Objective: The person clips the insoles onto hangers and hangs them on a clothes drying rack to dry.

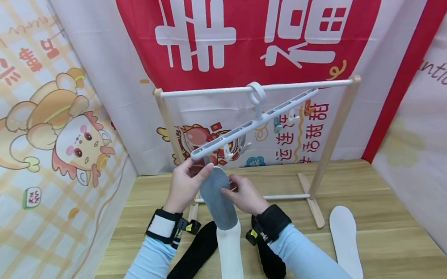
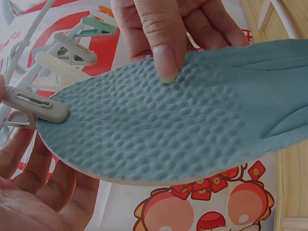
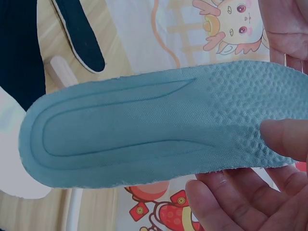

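Observation:
A grey-blue insole [image 1: 218,203] hangs toe up under the near left end of a white clip hanger [image 1: 243,130]. Its toe edge sits in the jaws of a white clip [image 2: 45,107] in the left wrist view. My left hand [image 1: 181,186] is at that clip, thumb at its outer end and fingers spread below. My right hand [image 1: 248,194] pinches the insole by its side edge, thumb on the dimpled forefoot and fingers behind. The right wrist view shows the smooth heel [image 3: 106,127] with its grooved outline.
The hanger's ring hooks over the top rail [image 1: 211,91] of a wooden-legged rack. Further clips [image 2: 98,26] hang along the hanger. On the wooden table [image 1: 384,214] lie a black insole [image 1: 190,260], another black insole [image 1: 271,260], a white insole [image 1: 231,260] and a second white insole [image 1: 344,240].

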Demonstrator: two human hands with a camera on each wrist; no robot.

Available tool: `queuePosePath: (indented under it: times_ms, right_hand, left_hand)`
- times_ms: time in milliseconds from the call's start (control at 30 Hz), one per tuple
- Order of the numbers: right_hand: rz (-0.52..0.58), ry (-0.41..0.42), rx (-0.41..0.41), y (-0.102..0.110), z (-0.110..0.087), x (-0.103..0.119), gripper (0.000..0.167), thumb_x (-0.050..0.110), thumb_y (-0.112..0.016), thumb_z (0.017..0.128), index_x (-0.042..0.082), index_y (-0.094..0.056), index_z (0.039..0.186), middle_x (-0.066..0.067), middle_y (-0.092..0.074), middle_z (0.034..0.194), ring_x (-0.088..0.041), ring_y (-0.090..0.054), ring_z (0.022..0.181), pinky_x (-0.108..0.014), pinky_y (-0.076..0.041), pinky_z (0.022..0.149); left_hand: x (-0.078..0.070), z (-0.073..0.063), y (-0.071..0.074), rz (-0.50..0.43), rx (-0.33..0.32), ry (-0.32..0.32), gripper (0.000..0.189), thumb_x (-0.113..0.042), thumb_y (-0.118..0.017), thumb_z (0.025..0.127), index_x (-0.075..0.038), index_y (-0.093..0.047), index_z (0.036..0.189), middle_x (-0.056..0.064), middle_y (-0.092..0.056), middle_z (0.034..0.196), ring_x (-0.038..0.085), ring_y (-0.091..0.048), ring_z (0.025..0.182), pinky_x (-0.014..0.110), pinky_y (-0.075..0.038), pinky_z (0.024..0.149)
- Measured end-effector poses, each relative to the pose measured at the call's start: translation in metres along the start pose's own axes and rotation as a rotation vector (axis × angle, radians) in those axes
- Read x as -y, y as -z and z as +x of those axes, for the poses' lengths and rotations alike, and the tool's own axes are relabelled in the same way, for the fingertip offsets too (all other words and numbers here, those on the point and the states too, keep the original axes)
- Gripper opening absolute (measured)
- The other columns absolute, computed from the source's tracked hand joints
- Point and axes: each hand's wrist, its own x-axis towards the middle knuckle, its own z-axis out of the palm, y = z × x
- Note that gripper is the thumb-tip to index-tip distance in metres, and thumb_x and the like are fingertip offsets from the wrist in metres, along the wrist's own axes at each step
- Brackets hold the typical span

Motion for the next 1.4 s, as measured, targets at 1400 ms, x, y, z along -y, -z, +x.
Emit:
queuePosePath:
  times_ms: [1400]
  right_hand:
    - [-0.245,-0.223,-0.254,0.044,-0.087,-0.128,0.024,0.014,-0.069,0.093,0.005,-0.069,0.115,-0.005,-0.070,0.094,-0.021,-0.067,0.084,-0.038,-0.053,0.072]
  left_hand:
    - [0.075,-0.054,-0.003,0.032,-0.095,0.246,0.071,-0.041,-0.080,0.083,-0.009,-0.053,0.141,0.012,-0.061,0.123,0.031,-0.057,0.113,0.046,-0.049,0.095]
